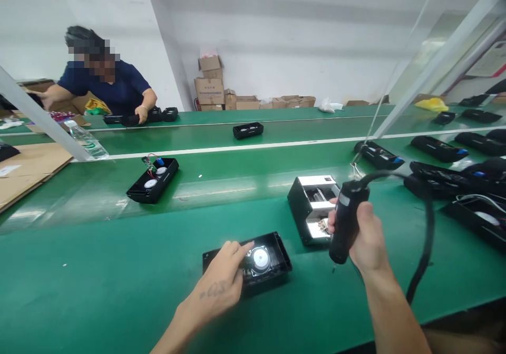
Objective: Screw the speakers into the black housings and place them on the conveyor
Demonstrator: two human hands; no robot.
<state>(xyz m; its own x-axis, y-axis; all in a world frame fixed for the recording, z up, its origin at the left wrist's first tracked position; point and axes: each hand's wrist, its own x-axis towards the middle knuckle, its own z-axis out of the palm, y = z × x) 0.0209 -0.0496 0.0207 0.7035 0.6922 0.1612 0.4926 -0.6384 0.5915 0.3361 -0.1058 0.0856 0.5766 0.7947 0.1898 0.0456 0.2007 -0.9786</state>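
Near the front of the bench lies a black speaker housing (276, 264) with a round silver speaker driver (261, 259) in it. My left hand (223, 269) rests over its left part, index finger stretched out beside the driver; the other fingertips are partly hidden. A black electric screwdriver (346, 222) is gripped in my right hand (367, 238), upright with its lower end just above the green surface. Its thick black cable (429, 227) curves down to the right. Behind it stands a black-and-white box (302, 212) with open compartments, holding small parts I cannot make out.
Another open housing (154, 183) with wires and a circuit board lies at the left. Several black housings (435, 148) crowd the right. A suspension cord (373, 117) hangs above the screwdriver. Across the bench sits a co-worker (110, 85); a plastic bottle (87, 140) lies near a slanted post.
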